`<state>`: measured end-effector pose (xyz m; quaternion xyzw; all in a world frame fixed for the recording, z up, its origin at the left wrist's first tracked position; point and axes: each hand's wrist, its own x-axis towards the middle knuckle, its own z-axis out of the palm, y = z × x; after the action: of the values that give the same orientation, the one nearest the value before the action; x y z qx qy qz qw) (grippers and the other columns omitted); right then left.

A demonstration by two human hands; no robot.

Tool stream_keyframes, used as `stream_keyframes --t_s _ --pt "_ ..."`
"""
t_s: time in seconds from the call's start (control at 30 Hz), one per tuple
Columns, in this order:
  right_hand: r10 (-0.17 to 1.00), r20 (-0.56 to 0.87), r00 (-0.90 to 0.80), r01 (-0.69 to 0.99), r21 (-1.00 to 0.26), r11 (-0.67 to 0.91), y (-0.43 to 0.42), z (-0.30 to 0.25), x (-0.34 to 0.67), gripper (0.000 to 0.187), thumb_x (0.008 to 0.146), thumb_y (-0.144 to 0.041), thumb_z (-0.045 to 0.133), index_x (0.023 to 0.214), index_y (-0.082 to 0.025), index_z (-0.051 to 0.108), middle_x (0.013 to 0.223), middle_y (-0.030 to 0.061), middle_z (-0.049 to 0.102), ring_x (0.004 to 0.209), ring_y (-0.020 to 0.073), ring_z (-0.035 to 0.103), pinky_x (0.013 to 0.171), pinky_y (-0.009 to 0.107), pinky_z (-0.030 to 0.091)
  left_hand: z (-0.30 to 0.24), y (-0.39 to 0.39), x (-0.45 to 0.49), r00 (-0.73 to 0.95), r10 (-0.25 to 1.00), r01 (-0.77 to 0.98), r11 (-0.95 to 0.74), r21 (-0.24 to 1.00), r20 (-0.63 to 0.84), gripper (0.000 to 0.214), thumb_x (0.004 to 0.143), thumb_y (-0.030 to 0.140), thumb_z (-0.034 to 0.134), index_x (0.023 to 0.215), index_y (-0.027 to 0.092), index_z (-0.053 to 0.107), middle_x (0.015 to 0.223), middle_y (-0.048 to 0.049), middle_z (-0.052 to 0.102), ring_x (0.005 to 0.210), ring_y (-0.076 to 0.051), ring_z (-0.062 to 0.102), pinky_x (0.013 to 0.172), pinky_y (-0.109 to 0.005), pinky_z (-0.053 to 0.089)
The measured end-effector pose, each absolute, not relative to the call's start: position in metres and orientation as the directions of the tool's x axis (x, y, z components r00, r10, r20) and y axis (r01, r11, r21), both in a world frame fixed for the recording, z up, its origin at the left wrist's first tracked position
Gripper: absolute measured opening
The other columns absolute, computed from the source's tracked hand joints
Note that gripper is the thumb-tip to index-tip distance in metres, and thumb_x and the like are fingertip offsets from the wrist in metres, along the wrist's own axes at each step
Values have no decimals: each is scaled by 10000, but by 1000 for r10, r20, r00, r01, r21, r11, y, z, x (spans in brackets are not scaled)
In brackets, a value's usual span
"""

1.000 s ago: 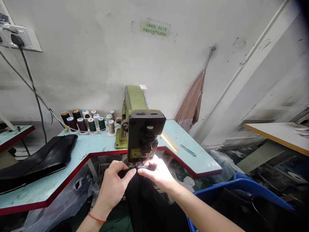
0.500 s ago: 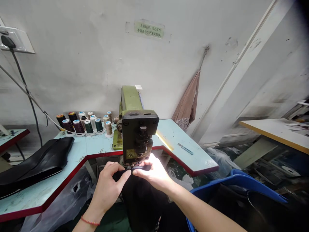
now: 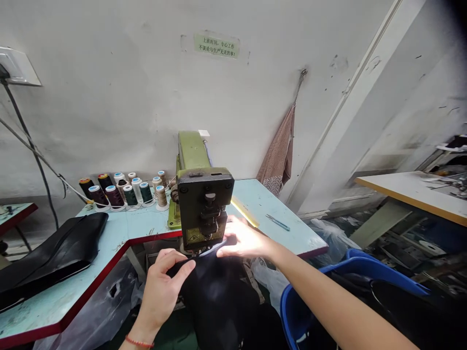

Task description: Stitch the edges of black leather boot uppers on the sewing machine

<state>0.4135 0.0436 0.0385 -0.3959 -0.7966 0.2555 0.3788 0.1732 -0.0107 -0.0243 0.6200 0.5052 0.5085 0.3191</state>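
A green sewing machine [image 3: 199, 189] stands in the notch of a light-blue table [image 3: 120, 228] with a red edge. Black fabric [image 3: 219, 296] hangs from under its head. My left hand [image 3: 164, 287] pinches the fabric's top edge just left of the needle, thumb and fingers closed on it. My right hand [image 3: 242, 240] lies on the fabric to the right of the machine head, fingers stretched out flat, brightly lit by the machine lamp.
Several thread spools [image 3: 124, 192] stand at the table's back. A black leather piece [image 3: 51, 255] lies on the left. Blue snips [image 3: 278, 222] and a yellow ruler [image 3: 245, 212] lie at right. A blue bin [image 3: 350, 282] stands below right; a brown cloth [image 3: 279, 155] hangs on the wall.
My right hand has moved up and to the right along the fabric and flattened out beside the machine head. My left hand stays pinched on the edge. The camera has drifted right.
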Motion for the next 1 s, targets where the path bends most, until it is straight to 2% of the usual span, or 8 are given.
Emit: stream_keyframes --t_s 0.1,0.2,0.43,0.57,0.7,0.83,0.9,1.0 --pt "763 231 -603 467 -673 573 50 27 434 93 750 -320 760 722 -253 701 975 11 723 1271 298 481 1042 497 389 -24 -8 162 -13 958 259 -274 926 287 222 746 418 715 673 219 648 848 -29 572 861 -198 537 776 -290 434" --pt "769 212 -603 448 -707 547 49 18 441 39 804 -273 707 839 -257 700 1032 27 708 1328 293 427 1055 520 373 -21 -6 152 -14 964 203 -258 945 266 239 736 426 723 654 213 648 825 -32 582 878 -203 538 795 -290 429" --pt "825 270 -497 383 -785 487 31 22 414 151 771 -312 717 703 -192 654 785 7 620 790 187 599 778 357 505 -22 -6 129 -112 987 59 -112 992 118 384 603 546 796 660 184 682 923 -82 641 1000 -288 568 865 -364 458" --pt "901 192 -389 386 -854 349 22 16 394 135 730 -303 737 745 -179 684 797 16 639 776 185 601 733 319 499 -29 -1 108 -100 995 16 -12 1000 13 429 607 567 782 717 163 687 1043 -122 659 1074 -340 576 884 -401 474" --pt "957 165 -237 450 -855 259 12 11 374 130 712 -287 737 710 -173 674 773 14 658 743 183 608 691 293 485 -21 3 99 -50 983 268 -160 950 179 375 755 564 632 695 194 651 1017 -110 683 1120 -356 564 928 -442 445" --pt "958 203 -202 443 -853 275 2 11 359 118 740 -260 697 673 -170 659 720 6 672 712 179 620 688 279 481 1 -5 127 131 874 710 -412 572 467 293 781 522 628 748 231 644 869 -60 694 1160 -363 519 1058 -607 245" --pt "949 256 -184 458 -832 313 -1 12 354 127 753 -252 680 661 -168 657 710 12 676 706 182 623 681 278 481 11 -8 147 229 842 769 -464 440 488 278 760 507 680 791 233 650 850 -40 690 1117 -335 540 1079 -627 175" --pt "941 278 -194 441 -832 337 -4 15 353 107 784 -271 665 789 -168 689 765 28 691 726 191 634 693 290 498 15 -9 165 291 857 733 -486 476 426 206 831 437 634 786 237 652 822 -13 649 949 -242 587 1072 -562 233"
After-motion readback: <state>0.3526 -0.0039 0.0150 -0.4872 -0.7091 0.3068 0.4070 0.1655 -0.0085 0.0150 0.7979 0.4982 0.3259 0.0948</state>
